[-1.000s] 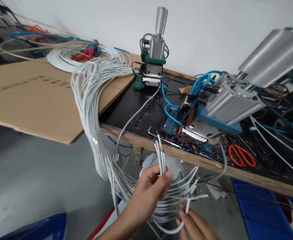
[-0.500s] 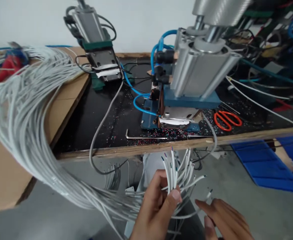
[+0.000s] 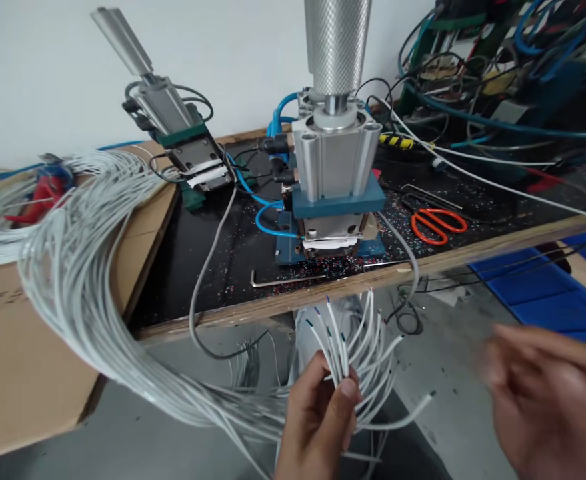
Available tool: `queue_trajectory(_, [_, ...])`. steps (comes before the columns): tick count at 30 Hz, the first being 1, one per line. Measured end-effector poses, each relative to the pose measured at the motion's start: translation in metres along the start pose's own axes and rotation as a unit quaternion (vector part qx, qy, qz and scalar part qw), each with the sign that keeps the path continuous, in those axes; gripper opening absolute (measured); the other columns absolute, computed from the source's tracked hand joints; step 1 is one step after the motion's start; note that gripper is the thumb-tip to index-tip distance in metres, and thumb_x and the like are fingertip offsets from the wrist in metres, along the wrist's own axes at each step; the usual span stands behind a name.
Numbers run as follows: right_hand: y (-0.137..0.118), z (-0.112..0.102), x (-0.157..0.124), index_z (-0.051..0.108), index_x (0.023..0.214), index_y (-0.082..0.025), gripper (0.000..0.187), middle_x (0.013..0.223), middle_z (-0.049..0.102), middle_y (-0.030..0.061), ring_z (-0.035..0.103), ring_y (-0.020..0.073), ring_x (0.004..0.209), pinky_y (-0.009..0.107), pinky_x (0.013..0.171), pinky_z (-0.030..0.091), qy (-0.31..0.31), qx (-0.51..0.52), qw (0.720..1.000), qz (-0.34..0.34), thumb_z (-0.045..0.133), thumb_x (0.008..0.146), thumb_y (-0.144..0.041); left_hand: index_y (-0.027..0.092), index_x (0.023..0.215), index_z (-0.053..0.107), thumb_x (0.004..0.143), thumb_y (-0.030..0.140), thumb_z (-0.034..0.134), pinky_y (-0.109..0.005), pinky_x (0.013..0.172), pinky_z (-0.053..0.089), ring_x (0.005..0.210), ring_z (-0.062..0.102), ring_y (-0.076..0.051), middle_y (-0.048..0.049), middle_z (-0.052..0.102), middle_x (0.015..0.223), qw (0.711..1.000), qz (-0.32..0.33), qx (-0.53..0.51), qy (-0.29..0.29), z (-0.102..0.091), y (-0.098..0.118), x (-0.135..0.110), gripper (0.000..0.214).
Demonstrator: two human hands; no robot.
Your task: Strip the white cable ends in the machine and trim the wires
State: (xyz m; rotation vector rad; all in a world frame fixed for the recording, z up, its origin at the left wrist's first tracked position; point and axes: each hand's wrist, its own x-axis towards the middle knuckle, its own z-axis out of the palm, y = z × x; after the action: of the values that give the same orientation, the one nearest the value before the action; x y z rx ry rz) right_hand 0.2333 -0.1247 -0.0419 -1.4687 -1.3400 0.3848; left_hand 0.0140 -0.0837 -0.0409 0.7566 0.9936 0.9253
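Observation:
My left hand [image 3: 325, 413] is closed around several thin white cables [image 3: 340, 357], below the front edge of the bench. Their cut ends point upward and show small dark, blue and reddish wire tips. More loose cable ends fan out to the right of my fingers, one of them [image 3: 407, 421] sticking out furthest. From this hand a thick bundle of cables [image 3: 123, 353] sweeps left and up onto cardboard. My right hand [image 3: 547, 393] is off to the right, apart from the cables. Its fingers look bent but are smeared by motion, and I see nothing clearly between them.
A pneumatic press [image 3: 335, 160] stands on the black bench [image 3: 173, 267], with a second one [image 3: 183, 140] behind left. Orange-handled scissors [image 3: 437, 225] and a hex key [image 3: 287, 280] lie near the wooden edge. Blue bins [image 3: 527, 287] stand lower right; cardboard [image 3: 27, 360] lies left.
My right hand has moved right and up, away from the cable ends. The left hand keeps its grip on the cables. The view has shifted, tilting the scene slightly.

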Motion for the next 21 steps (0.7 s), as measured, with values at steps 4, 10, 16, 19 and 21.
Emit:
queue_trajectory(4, [-0.024, 0.017, 0.05, 0.077, 0.109, -0.033, 0.017, 0.082, 0.073, -0.0009, 0.071, 0.0132, 0.065, 0.019, 0.051, 0.055, -0.226, 0.009, 0.974, -0.007, 0.061, 0.103, -0.036, 0.018, 0.078, 0.06, 0.092, 0.061, 0.073, -0.021, 0.048, 0.024, 0.046, 0.033, -0.006, 0.0074, 0.042, 0.054, 0.997, 0.004, 0.077, -0.004, 0.003, 0.005, 0.001, 0.047])
queue_trajectory(10, [-0.056, 0.056, 0.027, 0.065, 0.112, -0.024, 0.015, 0.094, 0.075, 0.0003, 0.073, 0.0109, 0.073, 0.021, 0.063, 0.057, -0.157, -0.043, 0.978, -0.131, 0.057, 0.103, -0.015, 0.018, 0.076, 0.069, 0.087, 0.055, 0.08, -0.021, 0.055, 0.041, 0.056, 0.048, -0.011, 0.0024, 0.054, 0.063, 0.996, 0.05, 0.068, 0.028, 0.017, 0.007, -0.001, 0.04])
queue_trajectory(16, [-0.061, 0.081, -0.01, 0.06, 0.11, -0.024, 0.02, 0.093, 0.075, 0.0009, 0.072, 0.0122, 0.074, 0.023, 0.061, 0.053, -0.046, 0.052, 0.991, -0.112, 0.052, 0.098, -0.011, 0.024, 0.084, 0.08, 0.089, 0.042, 0.08, -0.023, 0.075, 0.058, 0.082, 0.068, -0.018, -0.0031, 0.073, 0.083, 0.963, 0.228, 0.023, 0.141, -0.002, 0.006, -0.001, 0.019])
queue_trajectory(19, [-0.064, 0.082, -0.012, 0.058, 0.106, -0.025, 0.014, 0.077, 0.069, -0.005, 0.065, 0.0106, 0.063, 0.023, 0.061, 0.05, -0.071, 0.064, 0.989, -0.113, 0.053, 0.098, -0.015, 0.023, 0.083, 0.08, 0.086, 0.039, 0.083, -0.017, 0.05, 0.05, 0.055, 0.057, -0.011, 0.0016, 0.062, 0.065, 0.965, 0.226, -0.007, 0.136, -0.013, 0.012, -0.003, 0.016])
queue_trajectory(21, [-0.065, 0.08, -0.011, 0.059, 0.103, -0.027, 0.01, 0.071, 0.063, -0.0078, 0.057, 0.0094, 0.055, 0.023, 0.057, 0.045, -0.12, 0.058, 0.988, -0.073, 0.054, 0.099, -0.02, 0.023, 0.085, 0.082, 0.082, 0.038, 0.088, -0.015, 0.047, 0.045, 0.052, 0.051, -0.009, 0.0022, 0.062, 0.067, 0.967, 0.206, -0.002, 0.149, -0.012, 0.015, -0.008, 0.016])
